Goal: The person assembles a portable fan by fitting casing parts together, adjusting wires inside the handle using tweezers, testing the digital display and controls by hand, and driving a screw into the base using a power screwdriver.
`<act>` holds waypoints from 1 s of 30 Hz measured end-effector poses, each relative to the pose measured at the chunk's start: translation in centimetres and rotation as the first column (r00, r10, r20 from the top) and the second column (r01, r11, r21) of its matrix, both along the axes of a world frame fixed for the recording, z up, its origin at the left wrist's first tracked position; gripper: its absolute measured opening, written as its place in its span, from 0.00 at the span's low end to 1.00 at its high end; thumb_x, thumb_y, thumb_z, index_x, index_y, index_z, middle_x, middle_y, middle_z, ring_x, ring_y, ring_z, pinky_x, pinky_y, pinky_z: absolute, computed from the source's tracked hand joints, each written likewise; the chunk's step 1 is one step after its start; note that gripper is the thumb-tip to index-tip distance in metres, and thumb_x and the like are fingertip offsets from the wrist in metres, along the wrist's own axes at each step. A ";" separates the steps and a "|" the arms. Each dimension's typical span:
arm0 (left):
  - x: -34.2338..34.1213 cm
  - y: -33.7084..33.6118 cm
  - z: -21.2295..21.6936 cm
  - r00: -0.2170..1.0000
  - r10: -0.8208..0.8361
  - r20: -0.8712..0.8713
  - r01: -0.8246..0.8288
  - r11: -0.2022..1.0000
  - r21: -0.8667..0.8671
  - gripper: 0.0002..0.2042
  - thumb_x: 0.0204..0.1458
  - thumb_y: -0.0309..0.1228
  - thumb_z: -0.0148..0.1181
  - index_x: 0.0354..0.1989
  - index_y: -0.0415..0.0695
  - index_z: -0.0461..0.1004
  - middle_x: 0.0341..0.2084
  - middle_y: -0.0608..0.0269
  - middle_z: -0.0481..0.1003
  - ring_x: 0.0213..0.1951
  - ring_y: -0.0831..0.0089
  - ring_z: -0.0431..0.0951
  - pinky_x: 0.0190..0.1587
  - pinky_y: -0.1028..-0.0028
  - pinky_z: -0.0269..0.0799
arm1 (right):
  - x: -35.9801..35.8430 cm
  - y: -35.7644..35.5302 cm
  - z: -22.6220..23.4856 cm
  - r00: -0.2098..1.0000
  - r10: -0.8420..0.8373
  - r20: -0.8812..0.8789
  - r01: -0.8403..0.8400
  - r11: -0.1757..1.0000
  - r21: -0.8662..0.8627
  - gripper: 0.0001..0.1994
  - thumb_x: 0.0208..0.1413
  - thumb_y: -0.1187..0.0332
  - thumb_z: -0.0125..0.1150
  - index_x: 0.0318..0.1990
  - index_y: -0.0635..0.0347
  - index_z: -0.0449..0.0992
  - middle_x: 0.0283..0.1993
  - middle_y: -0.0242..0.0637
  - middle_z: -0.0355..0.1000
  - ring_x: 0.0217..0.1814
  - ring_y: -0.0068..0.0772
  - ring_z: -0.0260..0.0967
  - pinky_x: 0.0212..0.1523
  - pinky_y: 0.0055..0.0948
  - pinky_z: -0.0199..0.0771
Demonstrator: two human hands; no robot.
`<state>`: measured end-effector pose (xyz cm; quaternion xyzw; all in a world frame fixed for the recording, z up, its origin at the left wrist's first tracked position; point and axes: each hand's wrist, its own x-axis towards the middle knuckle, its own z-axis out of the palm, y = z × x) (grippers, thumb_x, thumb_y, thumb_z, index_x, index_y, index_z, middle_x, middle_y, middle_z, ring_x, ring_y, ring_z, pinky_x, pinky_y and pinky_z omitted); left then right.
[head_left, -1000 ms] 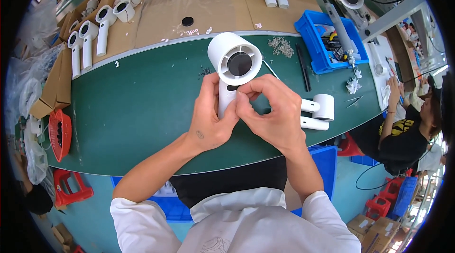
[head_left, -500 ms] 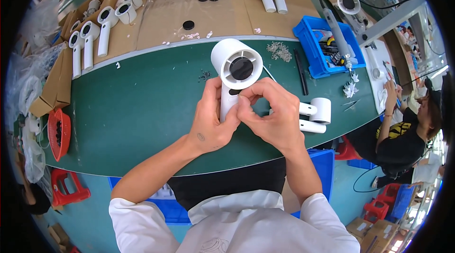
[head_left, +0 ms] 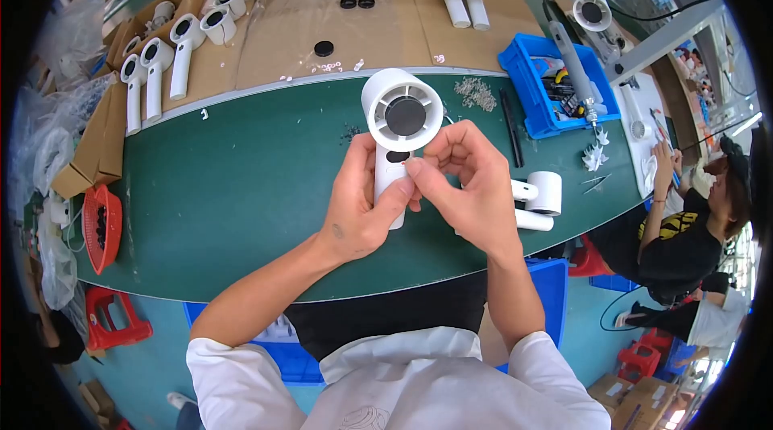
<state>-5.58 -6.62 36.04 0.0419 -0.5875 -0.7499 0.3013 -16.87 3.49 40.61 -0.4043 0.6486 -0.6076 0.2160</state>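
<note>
Above the green table, a white handheld fan point(head_left: 400, 120) is held upright with its round head away from me. Its black centre disc and the dark oval on its handle face up. My left hand point(head_left: 360, 196) wraps the handle from the left, its thumb lying across the front. At the handle's right edge, just below the oval, my right hand point(head_left: 471, 184) has its thumb tip against the fan. The other right fingers are curled, and whatever sits between thumb and fingers is hidden. More white fans point(head_left: 541, 195) lie to the right of that hand, partly covered by it.
A blue bin point(head_left: 555, 126) of tools stands at the back right, near a pile of small metal parts point(head_left: 475, 94) and a black pen-like stick point(head_left: 510, 128). Several fans and black round caps point(head_left: 324, 48) rest on cardboard behind. A red basket point(head_left: 101, 229) sits left; a co-worker point(head_left: 684, 221) sits right.
My right hand has loosened from a tight pinch over the oval and turned, its thumb now at the handle's edge. The fan's head has tilted slightly; my left hand keeps its hold.
</note>
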 end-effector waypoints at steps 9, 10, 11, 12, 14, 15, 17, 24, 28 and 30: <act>-0.2 -1.3 0.6 1.000 -0.001 0.029 -0.005 0.980 0.201 0.17 0.58 0.28 0.53 0.52 0.35 0.58 0.34 0.58 0.70 0.28 0.76 0.73 0.28 0.75 0.73 | 0.2 1.9 0.2 0.987 0.072 0.144 -0.063 0.996 -0.067 0.06 0.56 0.77 0.60 0.40 0.68 0.71 0.32 0.33 0.72 0.31 0.19 0.71 0.32 0.19 0.72; -0.2 -1.4 0.7 1.000 0.001 0.030 -0.006 0.980 0.197 0.17 0.58 0.28 0.53 0.52 0.35 0.58 0.34 0.58 0.70 0.28 0.76 0.73 0.28 0.75 0.73 | 0.5 2.3 0.2 0.987 0.074 0.145 -0.064 0.995 -0.071 0.06 0.56 0.77 0.60 0.40 0.68 0.71 0.32 0.33 0.72 0.31 0.19 0.71 0.32 0.19 0.72; -0.2 -1.5 0.8 0.999 0.037 0.036 -0.043 0.985 0.169 0.18 0.58 0.28 0.55 0.52 0.35 0.59 0.33 0.59 0.70 0.26 0.77 0.73 0.25 0.76 0.72 | 0.8 2.6 0.2 0.987 0.071 0.145 -0.059 0.995 -0.085 0.06 0.56 0.78 0.59 0.40 0.68 0.71 0.32 0.34 0.72 0.31 0.20 0.71 0.32 0.19 0.72; -0.2 -1.6 0.8 0.996 0.075 0.042 -0.080 0.987 0.140 0.18 0.57 0.28 0.57 0.52 0.36 0.60 0.32 0.60 0.70 0.23 0.79 0.72 0.23 0.77 0.71 | 1.2 2.9 0.0 0.987 0.068 0.146 -0.054 0.994 -0.099 0.06 0.57 0.78 0.58 0.40 0.69 0.72 0.33 0.34 0.72 0.30 0.21 0.71 0.31 0.19 0.72; -0.1 -1.7 0.9 0.986 0.130 0.105 -0.142 0.984 0.112 0.17 0.56 0.28 0.58 0.50 0.35 0.61 0.29 0.62 0.70 0.21 0.80 0.71 0.21 0.78 0.69 | 2.4 3.8 -0.7 0.988 0.094 0.125 -0.081 0.991 -0.103 0.05 0.56 0.79 0.58 0.40 0.69 0.72 0.33 0.35 0.72 0.30 0.21 0.71 0.31 0.20 0.71; -0.2 -1.7 0.9 0.969 0.184 0.164 -0.200 0.976 0.084 0.17 0.56 0.27 0.59 0.49 0.35 0.62 0.26 0.64 0.71 0.19 0.81 0.70 0.19 0.79 0.68 | 2.9 4.2 -1.3 0.988 0.118 0.102 -0.107 0.989 -0.104 0.05 0.56 0.79 0.58 0.39 0.69 0.73 0.32 0.36 0.72 0.30 0.22 0.71 0.31 0.20 0.71; -0.2 -1.7 0.9 0.952 0.221 0.212 -0.239 0.969 0.060 0.16 0.55 0.27 0.60 0.48 0.35 0.64 0.24 0.65 0.71 0.19 0.82 0.70 0.18 0.79 0.68 | 4.0 4.5 -2.7 0.974 0.227 0.009 -0.225 0.968 -0.109 0.06 0.54 0.81 0.59 0.39 0.70 0.75 0.30 0.38 0.73 0.28 0.24 0.71 0.30 0.20 0.70; -0.8 -1.8 0.0 0.868 0.394 0.303 -0.362 0.919 -0.156 0.14 0.52 0.26 0.61 0.45 0.37 0.68 0.22 0.65 0.74 0.19 0.83 0.70 0.18 0.78 0.66 | 6.0 3.7 -5.7 0.957 0.289 -0.030 -0.290 0.953 -0.091 0.07 0.54 0.80 0.59 0.41 0.69 0.75 0.29 0.37 0.73 0.28 0.23 0.71 0.31 0.20 0.71; -1.1 -1.6 0.3 0.843 0.440 0.310 -0.401 0.898 -0.183 0.14 0.53 0.28 0.61 0.43 0.37 0.66 0.22 0.64 0.74 0.19 0.83 0.70 0.18 0.78 0.66 | 5.9 3.7 -5.9 0.958 0.260 0.119 -0.263 0.965 0.013 0.07 0.56 0.78 0.59 0.42 0.69 0.75 0.29 0.34 0.73 0.30 0.20 0.72 0.32 0.19 0.72; -1.0 -1.5 0.6 0.843 0.407 0.353 -0.378 0.914 -0.151 0.14 0.54 0.31 0.62 0.41 0.37 0.64 0.22 0.64 0.73 0.19 0.82 0.71 0.19 0.78 0.67 | 5.9 3.7 -5.8 0.954 0.262 0.147 -0.273 0.960 0.059 0.07 0.57 0.77 0.59 0.43 0.69 0.75 0.30 0.34 0.73 0.30 0.20 0.72 0.32 0.19 0.72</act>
